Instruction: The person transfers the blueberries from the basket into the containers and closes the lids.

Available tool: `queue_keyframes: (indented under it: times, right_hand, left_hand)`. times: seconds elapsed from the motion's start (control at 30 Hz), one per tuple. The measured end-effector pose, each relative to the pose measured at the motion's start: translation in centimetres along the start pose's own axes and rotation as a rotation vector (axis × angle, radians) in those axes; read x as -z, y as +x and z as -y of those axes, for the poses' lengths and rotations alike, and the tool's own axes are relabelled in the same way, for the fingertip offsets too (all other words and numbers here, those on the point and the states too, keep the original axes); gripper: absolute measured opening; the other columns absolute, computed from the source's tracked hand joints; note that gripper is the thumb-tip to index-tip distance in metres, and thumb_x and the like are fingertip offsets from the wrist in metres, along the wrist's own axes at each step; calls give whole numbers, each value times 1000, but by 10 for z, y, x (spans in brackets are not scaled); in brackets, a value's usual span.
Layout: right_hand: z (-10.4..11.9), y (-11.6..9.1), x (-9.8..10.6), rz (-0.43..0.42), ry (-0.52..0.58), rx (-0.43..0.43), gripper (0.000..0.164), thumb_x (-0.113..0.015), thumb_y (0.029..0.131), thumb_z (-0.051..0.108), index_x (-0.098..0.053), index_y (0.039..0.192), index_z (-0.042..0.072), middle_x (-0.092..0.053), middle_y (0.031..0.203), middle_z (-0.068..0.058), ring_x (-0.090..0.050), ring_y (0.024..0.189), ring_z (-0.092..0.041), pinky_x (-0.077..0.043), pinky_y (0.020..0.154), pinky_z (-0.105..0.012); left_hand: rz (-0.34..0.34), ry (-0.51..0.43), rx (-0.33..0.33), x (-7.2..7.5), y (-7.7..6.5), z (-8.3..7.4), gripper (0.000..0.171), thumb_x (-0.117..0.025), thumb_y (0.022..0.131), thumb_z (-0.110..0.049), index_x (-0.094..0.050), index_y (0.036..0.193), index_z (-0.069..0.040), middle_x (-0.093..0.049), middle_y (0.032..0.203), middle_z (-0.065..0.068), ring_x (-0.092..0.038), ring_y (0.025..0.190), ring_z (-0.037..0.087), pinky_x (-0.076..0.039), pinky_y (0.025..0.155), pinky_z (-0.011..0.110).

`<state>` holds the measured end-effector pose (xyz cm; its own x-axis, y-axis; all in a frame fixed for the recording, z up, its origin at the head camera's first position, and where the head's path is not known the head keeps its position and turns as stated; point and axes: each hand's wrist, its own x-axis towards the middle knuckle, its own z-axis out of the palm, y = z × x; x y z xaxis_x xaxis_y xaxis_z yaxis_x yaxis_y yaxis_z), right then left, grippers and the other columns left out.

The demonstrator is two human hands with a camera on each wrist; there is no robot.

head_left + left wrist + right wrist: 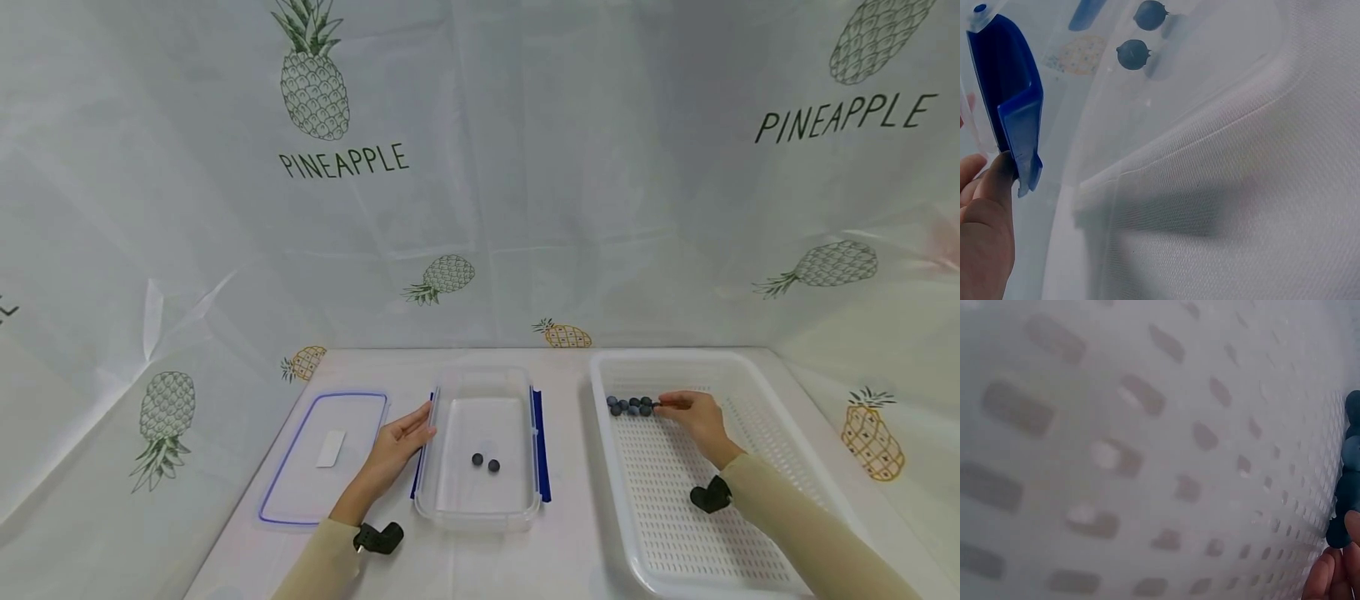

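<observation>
Pineapple-print sheet (pixel 525 200) backs worktop (pixel 573 467). Right hand (pixel 693 419) pinches a berry (pixel 1337 534) in basket (pixel 652 483), more berries (pixel 634 402) just left; left hand (pixel 396 445), fingers extended, touches box (pixel 480 423). Probably light, soft: squeeze sides gently.

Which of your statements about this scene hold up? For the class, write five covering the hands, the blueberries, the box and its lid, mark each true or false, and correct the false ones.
1. Two blueberries lie in the clear plastic box. True.
2. The left hand is at the box's left side, by a blue latch. True.
3. The right hand is reaching into the box. False: it is in the white perforated basket, pinching a blueberry.
4. The blue-edged lid lies to the left of the box. True.
5. All the blueberries are in the box. False: other blueberries lie in the basket.
</observation>
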<state>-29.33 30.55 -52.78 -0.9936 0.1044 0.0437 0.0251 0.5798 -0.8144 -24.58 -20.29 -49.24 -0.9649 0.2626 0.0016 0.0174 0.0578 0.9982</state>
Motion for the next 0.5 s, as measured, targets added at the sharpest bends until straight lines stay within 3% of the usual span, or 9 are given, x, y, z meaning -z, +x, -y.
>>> queue_keyframes:
  times: [0.13, 0.23, 0.37, 0.5]
  right_hand:
    - [-3, 2, -1, -13, -32, 23, 35, -71, 81, 14, -63, 107, -8, -65, 97, -20, -60, 88, -29, -54, 70, -31]
    - [-3, 2, -2, -17, -46, 37, 33, -71, 80, 13, -64, 106, -7, -66, 95, -18, -61, 87, -31, -54, 72, -37]
    - [-2, 1, 0, -13, -61, 51, 32, -70, 81, 13, -64, 105, -7, -66, 95, -19, -61, 88, -33, -52, 75, -44]
    - [-1, 1, 2, -6, -73, 56, 31, -69, 82, 13, -64, 105, -7, -65, 98, -21, -60, 90, -35, -52, 73, -43]
  left_hand:
    - [-16, -1, -8, 3, 5, 12, 56, -61, 89, -17, -38, 139, -5, -34, 144, 3, -34, 130, 15, -36, 97, 19]
    - [-36, -1, -13, 5, 10, 21, 56, -63, 88, -20, -41, 138, -9, -38, 142, -1, -36, 129, 13, -37, 97, 19]
    - [-51, 12, -20, 5, 10, 24, 56, -64, 87, -24, -43, 137, -12, -40, 141, -3, -38, 127, 11, -38, 97, 20]
    - [-53, 23, -27, 5, 9, 24, 56, -65, 87, -25, -44, 137, -12, -40, 141, -2, -38, 127, 12, -38, 97, 20]
